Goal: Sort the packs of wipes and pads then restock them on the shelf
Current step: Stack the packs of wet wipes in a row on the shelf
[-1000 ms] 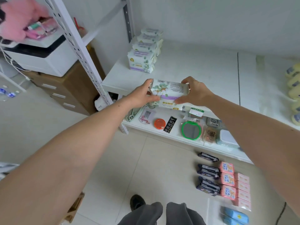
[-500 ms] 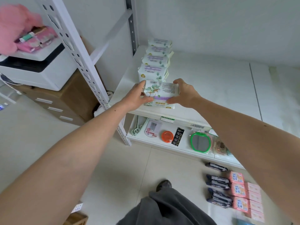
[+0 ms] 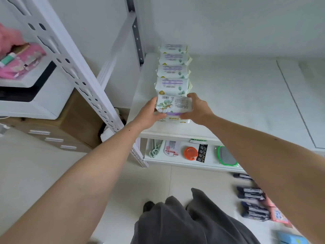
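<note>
A white pack with a cotton-plant print and a purple band [image 3: 173,107] is held between both hands at the near left end of the white shelf [image 3: 237,106]. My left hand [image 3: 149,114] grips its left side and my right hand [image 3: 197,110] grips its right side. The pack sits at the front of a row of several matching white packs [image 3: 173,71] that runs back along the shelf's left edge to the wall. Whether the held pack rests on the shelf surface is hidden by my hands.
A perforated white upright [image 3: 75,71] slants along the left. The lower shelf holds an orange lid [image 3: 190,153], a battery card [image 3: 202,153] and a green-rimmed mirror [image 3: 226,156]. Dark packs [image 3: 251,192], pink packs [image 3: 279,215] and a blue pack [image 3: 292,239] lie on the floor at right.
Both hands have carried the pack forward and up onto the shelf, to the front of the row. The camera has come closer to the shelf.
</note>
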{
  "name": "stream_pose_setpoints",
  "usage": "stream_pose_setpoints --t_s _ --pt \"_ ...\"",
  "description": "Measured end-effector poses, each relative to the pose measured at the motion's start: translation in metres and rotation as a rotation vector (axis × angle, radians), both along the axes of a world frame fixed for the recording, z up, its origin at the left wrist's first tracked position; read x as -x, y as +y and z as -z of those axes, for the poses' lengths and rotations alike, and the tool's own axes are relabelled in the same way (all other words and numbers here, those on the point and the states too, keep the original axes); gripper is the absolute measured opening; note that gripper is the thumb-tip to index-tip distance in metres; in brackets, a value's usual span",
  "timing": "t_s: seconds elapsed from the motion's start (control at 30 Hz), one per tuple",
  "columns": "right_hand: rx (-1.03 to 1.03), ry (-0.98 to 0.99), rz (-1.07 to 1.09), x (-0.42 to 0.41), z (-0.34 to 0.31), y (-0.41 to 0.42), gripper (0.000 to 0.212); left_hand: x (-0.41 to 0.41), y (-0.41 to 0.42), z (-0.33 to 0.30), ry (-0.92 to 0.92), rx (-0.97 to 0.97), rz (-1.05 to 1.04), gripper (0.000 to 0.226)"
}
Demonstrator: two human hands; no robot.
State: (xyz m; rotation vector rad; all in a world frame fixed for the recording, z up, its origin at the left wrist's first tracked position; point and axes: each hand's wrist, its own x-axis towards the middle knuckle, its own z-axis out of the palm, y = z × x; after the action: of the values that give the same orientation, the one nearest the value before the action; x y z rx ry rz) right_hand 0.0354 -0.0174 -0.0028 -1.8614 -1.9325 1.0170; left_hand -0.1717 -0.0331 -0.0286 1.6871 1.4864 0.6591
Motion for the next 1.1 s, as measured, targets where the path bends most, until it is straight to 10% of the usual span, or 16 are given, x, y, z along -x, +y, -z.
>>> stream_pose_setpoints --t_s 1.1 --pt "-0.015 0.0 0.197 0.012 0.031 0.0 0.073 0.031 0.025 0.025 0.086 -0.017 0.049 0.068"
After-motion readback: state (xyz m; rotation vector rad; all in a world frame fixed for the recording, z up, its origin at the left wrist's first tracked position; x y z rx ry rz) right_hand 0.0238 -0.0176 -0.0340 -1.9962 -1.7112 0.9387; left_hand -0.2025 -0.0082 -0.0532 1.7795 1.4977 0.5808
